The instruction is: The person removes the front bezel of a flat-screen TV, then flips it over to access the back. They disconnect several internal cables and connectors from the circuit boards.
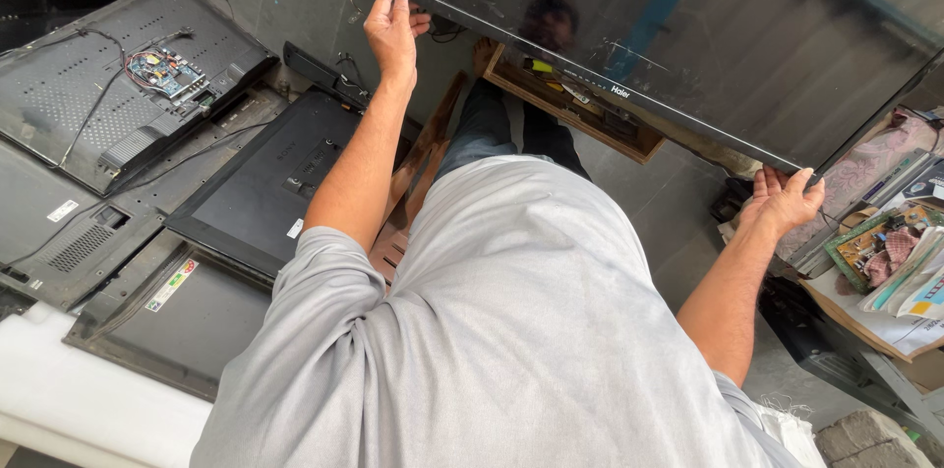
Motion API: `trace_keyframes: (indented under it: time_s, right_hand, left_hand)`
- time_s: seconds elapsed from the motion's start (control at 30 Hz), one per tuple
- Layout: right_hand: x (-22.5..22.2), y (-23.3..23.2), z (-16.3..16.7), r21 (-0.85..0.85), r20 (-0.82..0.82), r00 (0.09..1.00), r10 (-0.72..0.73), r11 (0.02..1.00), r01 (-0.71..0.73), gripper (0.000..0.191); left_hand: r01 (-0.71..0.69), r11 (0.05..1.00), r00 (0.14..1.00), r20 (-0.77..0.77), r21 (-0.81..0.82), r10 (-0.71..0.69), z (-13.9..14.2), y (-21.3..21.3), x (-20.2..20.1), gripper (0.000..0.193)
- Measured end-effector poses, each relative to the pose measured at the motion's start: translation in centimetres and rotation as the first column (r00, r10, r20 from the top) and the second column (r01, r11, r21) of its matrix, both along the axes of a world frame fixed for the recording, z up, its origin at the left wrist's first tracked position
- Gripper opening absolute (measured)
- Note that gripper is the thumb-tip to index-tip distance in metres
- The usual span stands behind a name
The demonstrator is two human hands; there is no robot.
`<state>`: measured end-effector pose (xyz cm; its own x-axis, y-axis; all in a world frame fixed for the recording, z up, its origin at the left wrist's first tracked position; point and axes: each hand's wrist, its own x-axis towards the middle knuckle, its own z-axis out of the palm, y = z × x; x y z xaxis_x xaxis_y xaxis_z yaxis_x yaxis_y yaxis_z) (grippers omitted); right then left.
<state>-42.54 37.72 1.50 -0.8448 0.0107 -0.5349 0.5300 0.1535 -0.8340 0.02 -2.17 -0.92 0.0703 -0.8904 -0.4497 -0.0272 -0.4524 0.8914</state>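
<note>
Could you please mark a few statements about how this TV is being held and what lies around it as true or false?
1. Both hands grip the TV. True: left hand and right hand hold opposite corners of its lower edge.
2. The screen is lit. False: it is dark and reflective.
3. A circuit board lies exposed on a back panel at the left. True.
4. The person wears a red shirt. False: it is grey.

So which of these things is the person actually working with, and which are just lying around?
In hand:
flat screen
left hand
right hand

Lying about:
back covers
circuit board
wooden tray
papers
</note>
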Motion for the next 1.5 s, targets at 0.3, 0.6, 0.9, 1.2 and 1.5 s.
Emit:
trace_keyframes:
  time_s: [0.3,0.6,0.9,1.2,1.5]
  right_hand:
    - [-0.5,0.3,0.2,-0.082,0.026,0.999,-0.023,0.996,0.025,0.045]
    - [-1.7,1.1,0.8,-0.301,0.240,0.967,-0.089,0.940,0.161,0.053]
    - [-1.4,-0.6,0.2,-0.260,0.064,0.984,-0.163,0.950,0.175,0.032]
    - [1.8,-1.1,-0.9,-0.422,0.167,0.967,-0.191,0.873,0.245,0.035]
    - [5.0,-4.4,-2.3,-0.511,0.148,0.976,-0.163,0.832,0.216,0.041]
  left_hand:
    - [-0.010,0.998,0.966,-0.256,0.062,0.025,-0.2,-0.6,0.3,0.034]
    - [0.056,0.980,0.887,-0.461,0.190,0.039,1.1,-2.0,0.7,0.023]
    - [0.001,0.988,0.908,-0.414,0.154,0.063,0.3,-2.6,0.0,0.019]
    - [0.160,0.951,0.782,-0.622,0.265,0.041,0.5,0.4,-0.2,0.030]
    - [0.144,0.945,0.741,-0.665,0.292,0.093,-0.6,1.8,-1.8,0.030]
